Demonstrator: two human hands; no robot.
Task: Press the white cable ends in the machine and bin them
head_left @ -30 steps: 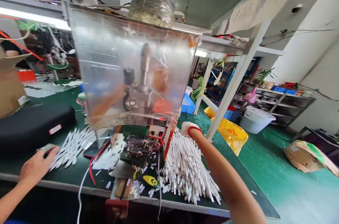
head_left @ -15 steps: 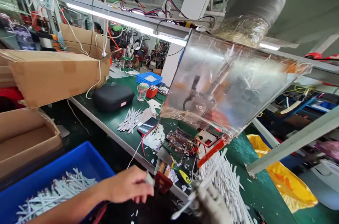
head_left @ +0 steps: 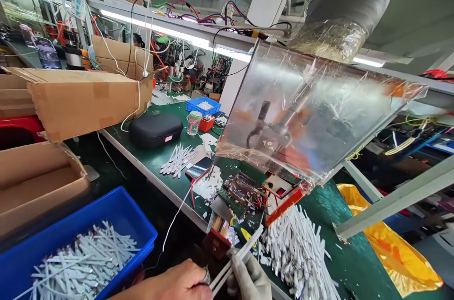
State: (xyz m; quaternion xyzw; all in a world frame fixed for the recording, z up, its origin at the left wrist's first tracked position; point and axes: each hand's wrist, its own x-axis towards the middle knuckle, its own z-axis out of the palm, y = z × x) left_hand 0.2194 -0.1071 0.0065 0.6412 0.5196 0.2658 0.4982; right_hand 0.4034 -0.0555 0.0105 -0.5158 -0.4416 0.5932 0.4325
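My bare left hand (head_left: 179, 282) is at the bottom edge, fingers closed at the lower end of a pair of thin white strips (head_left: 237, 262). Something grey covers one of its fingertips. My right hand (head_left: 250, 275), in a pale glove, is closed round the same strips farther up, and their upper ends point towards the bench. Close to the right hand lies a big heap of white strips (head_left: 298, 248). A dark red wooden block (head_left: 217, 243) and a yellow-and-black handle (head_left: 247, 236) are just beyond my hands.
At lower left a blue bin (head_left: 140, 243) holds many white strips. Cardboard boxes (head_left: 85, 106) stand behind it. A clear shield (head_left: 301, 115) under a duct hangs over a red-and-white device (head_left: 283, 196). Farther back are a black case (head_left: 156, 130), a phone (head_left: 199, 168) and a small strip pile (head_left: 177, 160).
My left hand has moved down and right to the strips. My right hand has shifted left, bringing the hands together with the strips between them. The view has shifted slightly.
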